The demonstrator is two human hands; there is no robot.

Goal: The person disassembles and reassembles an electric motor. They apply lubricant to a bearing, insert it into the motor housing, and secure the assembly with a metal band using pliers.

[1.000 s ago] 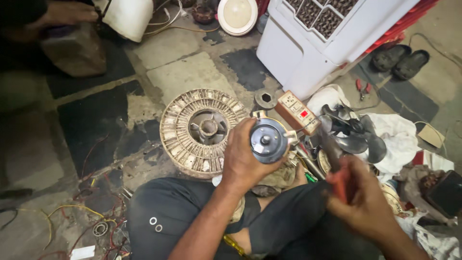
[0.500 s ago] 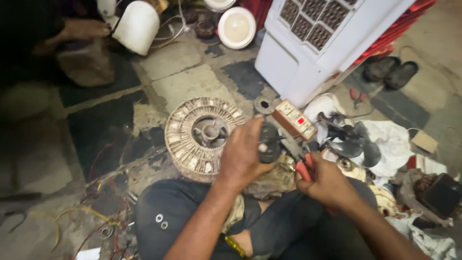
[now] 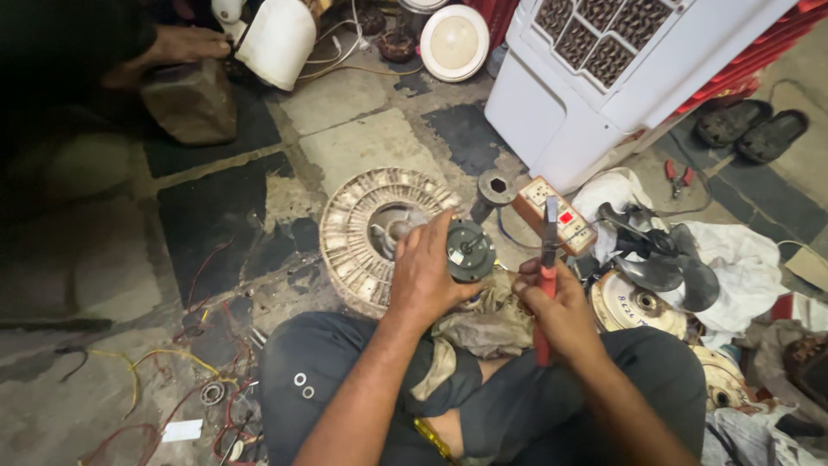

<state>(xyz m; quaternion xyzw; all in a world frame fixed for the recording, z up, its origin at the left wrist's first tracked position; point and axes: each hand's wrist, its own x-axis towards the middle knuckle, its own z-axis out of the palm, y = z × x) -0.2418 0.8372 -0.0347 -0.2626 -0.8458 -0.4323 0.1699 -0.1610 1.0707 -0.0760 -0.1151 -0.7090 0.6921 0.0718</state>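
The floor (image 3: 362,129) is worn stone tile, dirty, with repair parts lying all around a person who sits cross-legged on it.

Nearest, over the lap, a crumpled rag (image 3: 483,324) lies between the knees. Just above it the left hand (image 3: 423,276) is closed around a small round motor part (image 3: 470,250), dark metal with a shaft in the centre; the fingers wrap its left side, and its flat face is turned toward 3 o'clock. The right hand (image 3: 561,302) is closed in a fist around the red handle of a screwdriver-like tool (image 3: 546,276). Its long axis stands nearly upright, the dark tip at 12 o'clock, the handle end at 6. The motor part lies at about 9 o'clock from this tool, near but apart, so the right hand with the tool is the nearer one to its open face.

Behind the left hand, at 11 o'clock, a big round stator (image 3: 379,233) with windings lies flat on the floor. At 1 o'clock from the hands there are a hexagonal nut piece (image 3: 498,185) and a small orange box-shaped meter (image 3: 552,211). At 3 o'clock a dark fan blade (image 3: 660,259) rests on white cloth.

Farther, at 1 o'clock, a white air cooler (image 3: 621,69) stands. At 11 o'clock another person's hand (image 3: 177,47) touches a white plastic jug (image 3: 276,39); what is inside I cannot tell.
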